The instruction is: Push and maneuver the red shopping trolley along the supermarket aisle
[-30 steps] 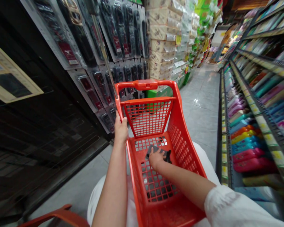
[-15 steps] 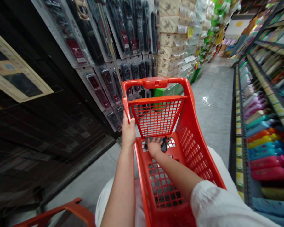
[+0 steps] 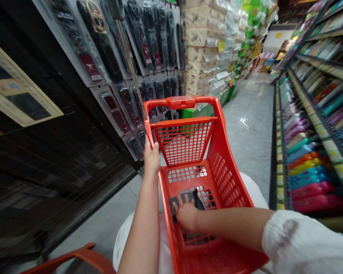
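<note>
A red plastic shopping basket (image 3: 231,182) on wheels stands in front of me in a shop aisle. My left hand (image 3: 152,158) is wrapped round its left rim by the raised handle frame. My right hand (image 3: 185,213) reaches down inside, fingers spread flat on a dark flat item (image 3: 188,198) that lies on the mesh bottom. A white sleeve covers my right forearm.
Black packaged goods (image 3: 148,45) hang on a pegboard wall to the left. Boxes (image 3: 200,49) are stacked farther along it. Shelves of coloured bottles (image 3: 305,167) line the right side. Grey tiled floor (image 3: 251,129) runs ahead. Another red handle (image 3: 74,257) shows at bottom left.
My right hand and the dark item have come back from the basket's far end toward me, lower in the basket. My left hand keeps its grip on the rim.
</note>
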Motion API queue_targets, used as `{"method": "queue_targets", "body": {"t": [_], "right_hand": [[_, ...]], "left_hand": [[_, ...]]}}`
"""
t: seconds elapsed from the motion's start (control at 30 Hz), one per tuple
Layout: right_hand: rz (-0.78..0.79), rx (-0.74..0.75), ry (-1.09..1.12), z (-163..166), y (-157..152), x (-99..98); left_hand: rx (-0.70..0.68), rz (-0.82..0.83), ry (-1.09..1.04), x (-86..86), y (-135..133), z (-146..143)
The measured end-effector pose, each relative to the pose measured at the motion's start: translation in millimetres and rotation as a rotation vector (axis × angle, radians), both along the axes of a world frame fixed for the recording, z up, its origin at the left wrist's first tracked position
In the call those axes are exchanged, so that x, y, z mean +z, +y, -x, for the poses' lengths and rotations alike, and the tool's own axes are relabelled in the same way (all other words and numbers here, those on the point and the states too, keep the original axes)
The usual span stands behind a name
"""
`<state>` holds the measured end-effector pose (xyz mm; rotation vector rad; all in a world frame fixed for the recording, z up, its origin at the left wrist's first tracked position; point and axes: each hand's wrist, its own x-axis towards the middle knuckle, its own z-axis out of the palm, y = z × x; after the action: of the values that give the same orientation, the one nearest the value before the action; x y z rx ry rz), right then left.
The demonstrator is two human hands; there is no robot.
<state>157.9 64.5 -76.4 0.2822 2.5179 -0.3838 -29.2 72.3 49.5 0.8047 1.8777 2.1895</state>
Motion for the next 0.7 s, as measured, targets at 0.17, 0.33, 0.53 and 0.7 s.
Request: {"method": "queue_targets", "body": {"t": [0.17, 0.33, 0.53, 0.7], "right_hand": [[-0.091, 0.058, 0.066, -16, 15, -6.1], [-0.258, -0.295, -0.085, 3, 29, -3.0], [-0.224, -0.205, -0.107, 11, -12, -23.9], [-0.152, -0.174, 0.123, 26, 74, -10.7]], "left_hand": [[-0.005, -0.019, 0.034, 1.0, 2, 2], [0.012, -0.011, 0.020, -0.3, 4, 4], [0.015, -0.009, 0.022, 1.9, -1, 1], [0.010, 0.008, 0.043, 5.0, -12, -2]]}}
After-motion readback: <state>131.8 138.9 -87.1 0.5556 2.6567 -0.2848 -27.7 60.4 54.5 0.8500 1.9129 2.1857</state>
